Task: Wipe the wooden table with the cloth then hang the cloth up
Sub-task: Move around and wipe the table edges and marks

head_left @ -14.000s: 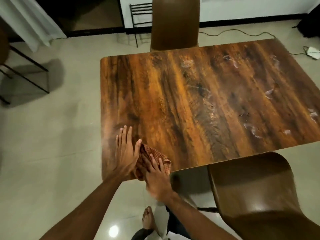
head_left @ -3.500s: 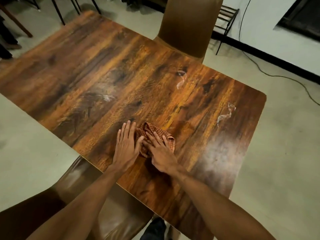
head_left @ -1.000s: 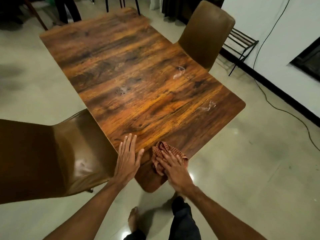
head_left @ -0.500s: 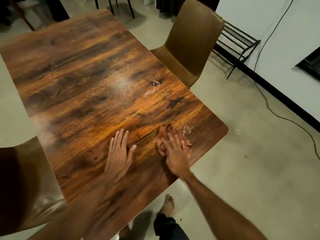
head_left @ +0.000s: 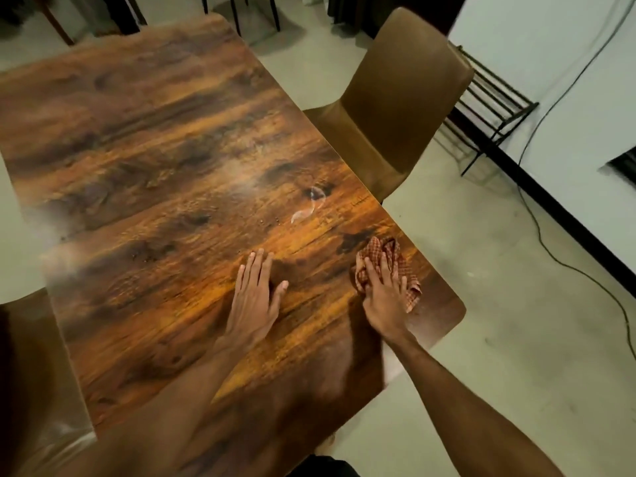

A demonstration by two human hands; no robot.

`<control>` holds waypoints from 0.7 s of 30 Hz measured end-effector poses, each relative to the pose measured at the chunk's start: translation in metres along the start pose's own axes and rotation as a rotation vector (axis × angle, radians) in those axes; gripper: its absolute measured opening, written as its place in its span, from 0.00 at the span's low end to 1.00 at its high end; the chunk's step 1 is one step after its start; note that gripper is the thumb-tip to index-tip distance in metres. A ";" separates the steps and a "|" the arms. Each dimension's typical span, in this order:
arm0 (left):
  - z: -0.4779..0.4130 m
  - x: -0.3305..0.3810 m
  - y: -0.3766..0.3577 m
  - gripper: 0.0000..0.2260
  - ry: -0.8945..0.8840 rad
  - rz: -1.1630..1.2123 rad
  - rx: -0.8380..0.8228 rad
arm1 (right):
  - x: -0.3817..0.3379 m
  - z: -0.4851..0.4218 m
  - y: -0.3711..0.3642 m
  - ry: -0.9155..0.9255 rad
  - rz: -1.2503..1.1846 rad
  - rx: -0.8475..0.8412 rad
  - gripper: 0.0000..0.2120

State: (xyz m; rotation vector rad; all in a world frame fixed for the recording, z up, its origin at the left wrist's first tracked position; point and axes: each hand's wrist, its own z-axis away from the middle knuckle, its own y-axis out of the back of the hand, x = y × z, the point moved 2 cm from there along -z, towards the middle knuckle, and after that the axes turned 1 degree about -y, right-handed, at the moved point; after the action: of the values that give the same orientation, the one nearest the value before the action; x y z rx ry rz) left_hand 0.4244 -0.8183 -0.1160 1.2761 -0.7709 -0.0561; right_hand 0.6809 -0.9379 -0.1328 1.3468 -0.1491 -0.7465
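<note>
Farther from the flat, empty left hand (head_left: pixel 254 301) now, right hand (head_left: pixel 385 297) presses cloth (head_left: pixel 380 250) with straight fingers (head_left: pixel 373 270).

Wooden table (head_left: pixel 155 160) with checked cloth (head_left: pixel 380 251), left hand (head_left: pixel 256 299), pale smear (head_left: pixel 304 213)

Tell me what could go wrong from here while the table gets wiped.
1. The cloth sits under the right hand close to the right edge of the table; an outward stroke could push it onto the floor.
2. A white ring-shaped smear lies farther up, beyond the left hand resting flat on the wood; it may get missed.
3. A cable trails across the floor on the right; walking off to hang the cloth could snag a foot.
</note>
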 end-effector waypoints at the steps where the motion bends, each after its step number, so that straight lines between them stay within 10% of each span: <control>1: -0.008 -0.007 0.002 0.29 0.018 0.005 0.002 | -0.015 -0.008 -0.004 0.029 -0.001 -0.012 0.37; 6: -0.041 -0.025 0.010 0.29 0.076 0.015 0.032 | -0.084 0.002 -0.045 0.550 0.066 -0.127 0.44; 12: -0.064 -0.044 0.022 0.29 0.125 0.017 0.079 | -0.063 -0.125 0.023 0.173 0.051 -0.116 0.33; 18: -0.076 -0.040 0.014 0.29 0.252 0.037 0.119 | -0.115 -0.101 -0.015 0.856 0.193 -0.218 0.44; 21: -0.078 -0.037 0.010 0.29 0.324 0.052 0.159 | -0.112 -0.193 0.014 0.674 0.169 -0.221 0.39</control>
State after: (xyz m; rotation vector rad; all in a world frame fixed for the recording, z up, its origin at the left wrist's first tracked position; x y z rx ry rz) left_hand 0.4355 -0.7337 -0.1311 1.3723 -0.5355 0.2534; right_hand 0.6987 -0.7151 -0.1334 1.2870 0.3430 -0.1357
